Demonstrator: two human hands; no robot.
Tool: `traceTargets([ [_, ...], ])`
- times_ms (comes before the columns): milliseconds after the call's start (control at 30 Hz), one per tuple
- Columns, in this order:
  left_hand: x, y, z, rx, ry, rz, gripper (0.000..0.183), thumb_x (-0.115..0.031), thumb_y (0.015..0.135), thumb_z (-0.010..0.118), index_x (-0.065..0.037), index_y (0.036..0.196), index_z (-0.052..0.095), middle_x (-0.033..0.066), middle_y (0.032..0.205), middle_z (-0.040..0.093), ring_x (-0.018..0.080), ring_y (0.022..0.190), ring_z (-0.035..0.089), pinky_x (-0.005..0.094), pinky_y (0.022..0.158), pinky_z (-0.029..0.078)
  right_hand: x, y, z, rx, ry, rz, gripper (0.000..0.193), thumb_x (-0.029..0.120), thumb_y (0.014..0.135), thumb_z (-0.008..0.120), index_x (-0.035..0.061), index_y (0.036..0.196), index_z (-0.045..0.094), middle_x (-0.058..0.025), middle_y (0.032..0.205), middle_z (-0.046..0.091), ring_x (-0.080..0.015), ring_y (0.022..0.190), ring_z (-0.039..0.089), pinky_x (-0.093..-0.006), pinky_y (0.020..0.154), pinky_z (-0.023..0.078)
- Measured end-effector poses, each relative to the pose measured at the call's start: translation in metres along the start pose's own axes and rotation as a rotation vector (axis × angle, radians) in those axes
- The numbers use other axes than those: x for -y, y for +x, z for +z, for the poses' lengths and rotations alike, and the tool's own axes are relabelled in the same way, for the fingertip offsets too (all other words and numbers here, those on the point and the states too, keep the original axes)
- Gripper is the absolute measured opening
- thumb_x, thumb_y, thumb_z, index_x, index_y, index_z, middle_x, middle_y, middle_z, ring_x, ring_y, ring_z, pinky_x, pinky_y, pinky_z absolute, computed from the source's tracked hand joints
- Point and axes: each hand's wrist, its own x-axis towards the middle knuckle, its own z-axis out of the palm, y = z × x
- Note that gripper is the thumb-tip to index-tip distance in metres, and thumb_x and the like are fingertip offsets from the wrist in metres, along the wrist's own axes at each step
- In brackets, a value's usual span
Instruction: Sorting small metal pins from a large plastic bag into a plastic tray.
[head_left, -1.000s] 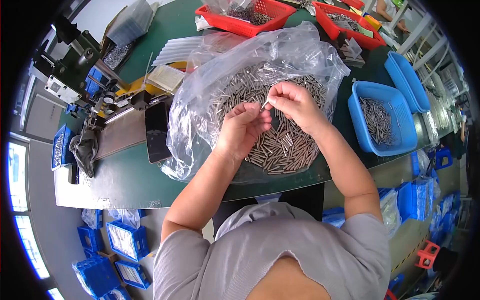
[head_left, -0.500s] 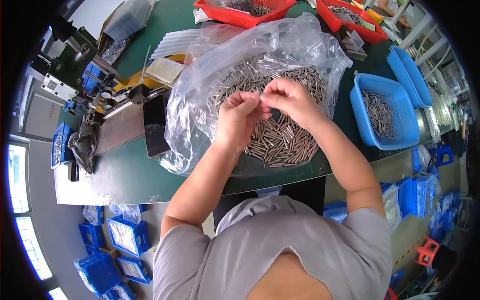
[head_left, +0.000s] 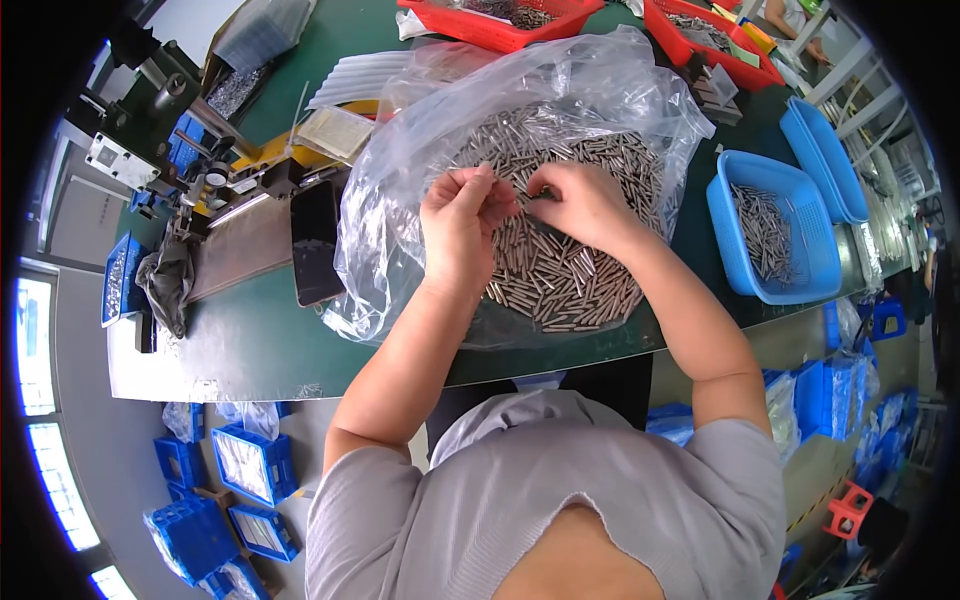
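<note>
A pile of small metal pins (head_left: 570,285) lies in and on a large clear plastic bag (head_left: 385,215) on the green table. Over the left part of the pile is my left hand (head_left: 460,225), its thumb and fingers pinched together; whatever they hold is too small to name. My right hand (head_left: 588,208) hovers just to its right, above the pins, with thumb and forefinger curled toward each other. Its fingertips are partly hidden, so any piece in them cannot be made out. A small gap separates the two hands.
To the right, a blue basket (head_left: 735,235) holds more pins, with another blue basket (head_left: 820,160) behind it. Red baskets (head_left: 510,38) of parts stand at the far edge. Left of the bag lie a black phone (head_left: 315,243) and a bench fixture (head_left: 215,185).
My hands were touching at the fingertips and have come apart. The left has shifted slightly left, and the right hand's fingers have drawn back to the right.
</note>
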Motion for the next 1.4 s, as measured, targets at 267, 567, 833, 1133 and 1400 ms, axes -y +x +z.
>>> traceTargets([
  [267,0.002,0.001,-0.001,0.024,0.005,-0.002,0.006,-0.009,0.086,0.057,-0.003,0.085,0.055,0.009,0.075,0.061,0.0168,0.067,0.061,0.0273,0.061,0.051,0.003,-0.009,0.004,0.08,-0.168,-0.117,0.013,0.019,0.075,0.062,0.0059,0.077,0.06,-0.0107,0.076,0.062,-0.0302,0.074,0.061,-0.0402,0.064,0.048],
  [567,0.003,-0.004,0.002,0.126,0.027,-0.174,0.01,-0.01,0.087,0.057,-0.002,0.088,0.052,0.0089,0.075,0.059,0.0174,0.067,0.059,0.0296,0.062,0.05,-0.005,-0.005,-0.03,0.189,0.645,0.099,0.005,0.003,0.084,0.057,-0.0001,0.088,0.057,-0.0004,0.079,0.059,-0.0063,0.074,0.055,-0.0211,0.068,0.045],
  [833,0.006,-0.007,0.004,0.2,0.067,-0.235,0.007,-0.009,0.089,0.052,-0.002,0.088,0.054,0.0093,0.076,0.059,0.0179,0.067,0.058,0.029,0.063,0.05,0.004,-0.008,-0.031,0.115,0.665,0.097,0.006,0.005,0.083,0.06,0.0007,0.087,0.06,0.0026,0.076,0.058,-0.0031,0.071,0.051,-0.019,0.064,0.043],
  [1133,0.006,-0.007,0.005,0.205,0.04,-0.225,0.008,-0.01,0.088,0.053,-0.002,0.087,0.053,0.009,0.076,0.06,0.0177,0.066,0.059,0.0293,0.062,0.051,0.008,-0.012,-0.035,0.079,0.608,0.066,0.006,0.004,0.082,0.061,0.001,0.087,0.06,0.0019,0.074,0.058,-0.0032,0.069,0.052,-0.0195,0.063,0.044],
  [1400,0.013,-0.011,-0.001,0.25,0.111,-0.159,0.007,-0.003,0.087,0.048,0.001,0.088,0.055,0.011,0.077,0.06,0.0189,0.067,0.06,0.0301,0.061,0.052,0.002,-0.012,-0.025,0.116,0.696,-0.026,0.009,0.007,0.079,0.065,0.0008,0.083,0.06,-0.0053,0.076,0.063,-0.0108,0.072,0.06,-0.026,0.066,0.048],
])
